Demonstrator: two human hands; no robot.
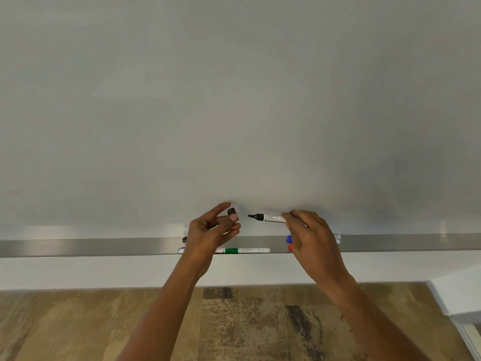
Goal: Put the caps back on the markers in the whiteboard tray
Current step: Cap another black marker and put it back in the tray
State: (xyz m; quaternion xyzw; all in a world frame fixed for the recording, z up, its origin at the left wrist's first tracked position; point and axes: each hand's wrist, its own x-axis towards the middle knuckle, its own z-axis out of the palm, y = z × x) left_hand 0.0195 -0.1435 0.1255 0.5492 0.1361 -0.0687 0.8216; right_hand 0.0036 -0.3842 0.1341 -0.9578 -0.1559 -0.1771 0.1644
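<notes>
I have the black cap (232,211) pinched in my left hand (212,231), held between the thumb and the tips of my fingers (234,217), with the forefinger lifted clear above it. I judge its open end faces right, though the cap is too small to be sure. My right hand (311,234) holds the black marker (268,217) by the rear of its white barrel, fingers wrapped around it, so the bare black tip sticks out to the left, level, and aimed at the cap. Tip and cap are near each other but apart, with a small gap of whiteboard (234,100) showing between them. I hold both up in front of the board, above the whiteboard tray (78,246), so I have free room to line them up and push them together.

Down in the tray, a green marker (242,250) lies along the front edge between my wrists. A dark end and a blue-marked end peek out left of my left wrist, and a blue piece (289,239) and a red piece (290,247) show beside my right hand; whether those are caps or marker ends I cannot tell.

Next, I think, comes sliding the tip straight into the cap; if it goes in tilted, ink could smear the rim or my fingers.
</notes>
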